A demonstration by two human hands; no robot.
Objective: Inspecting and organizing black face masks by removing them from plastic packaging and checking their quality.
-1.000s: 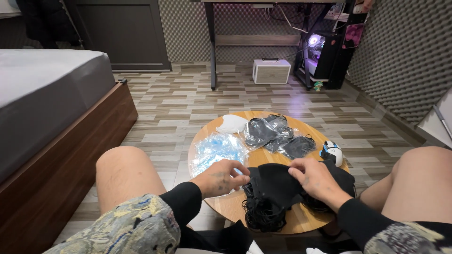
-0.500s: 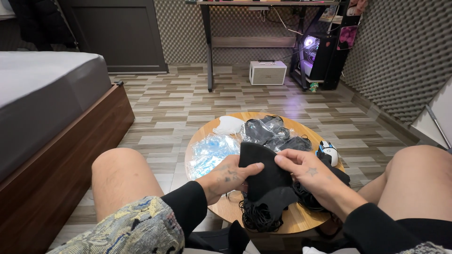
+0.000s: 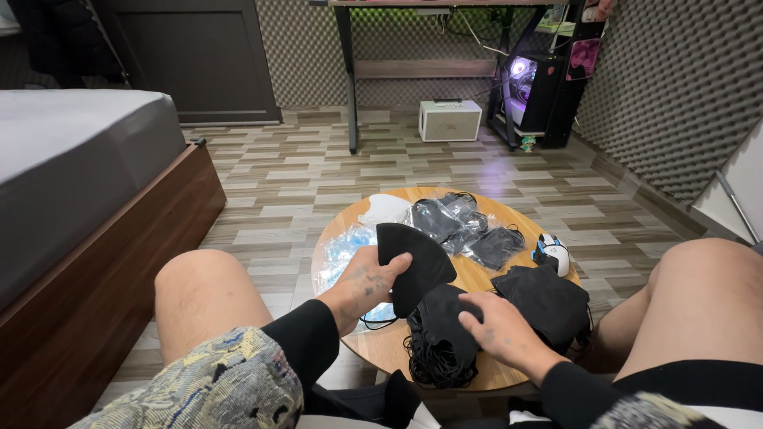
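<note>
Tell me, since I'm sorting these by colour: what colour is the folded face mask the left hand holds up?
Plain black, seen in the head view: the face mask in the left hand.

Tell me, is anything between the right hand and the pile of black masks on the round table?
Nothing visible is. The right hand lies flat on the pile of black masks on the round table, touching it directly. The left hand holds one folded black mask above the table, clear of the right hand.

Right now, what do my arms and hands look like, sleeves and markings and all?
Both hands are bare, no gloves or rings visible. The left hand has dark tattoo marks on its back; the right hand shows smaller ones. Each forearm wears a snug black sleeve to the wrist, under a looser patterned outer sleeve in grey, yellow and blue.
</note>
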